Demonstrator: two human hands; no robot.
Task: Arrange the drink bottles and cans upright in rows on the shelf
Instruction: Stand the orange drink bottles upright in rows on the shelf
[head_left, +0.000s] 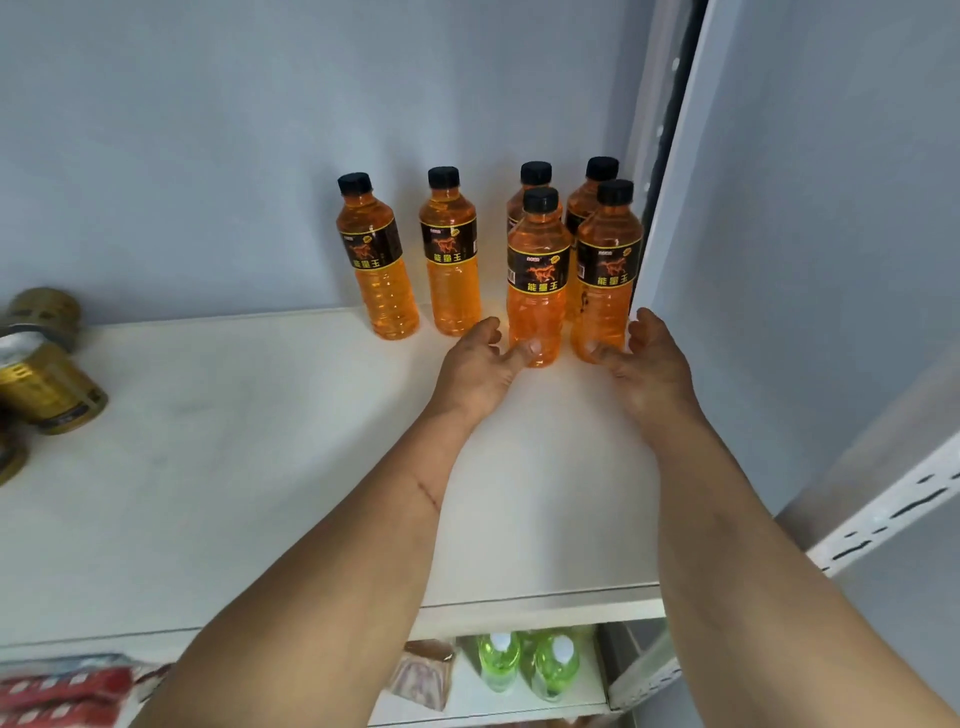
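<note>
Your left hand (480, 364) and right hand (644, 358), fingers loosely spread, touch the front orange energy-drink bottles (537, 291) without gripping. Full, heavy, slick plastic: grip mid-label.

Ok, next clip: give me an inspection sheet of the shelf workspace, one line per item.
Surface: white shelf, bare across the middle.
Job's things: six orange bottles upright at the back right; four along the wall, front left bottle and front right bottle ahead of them. Gold cans at the left edge lie tipped, not in rows.
Clutter: nothing seen on this shelf.
Grippers: left hand touches the front left bottle's base with its thumb; right hand is at the front right bottle's base, fingers loose.
Cables: nothing seen.
Surroundings: grey wall, slotted upright, green bottles and red packets on the shelf below.
</note>
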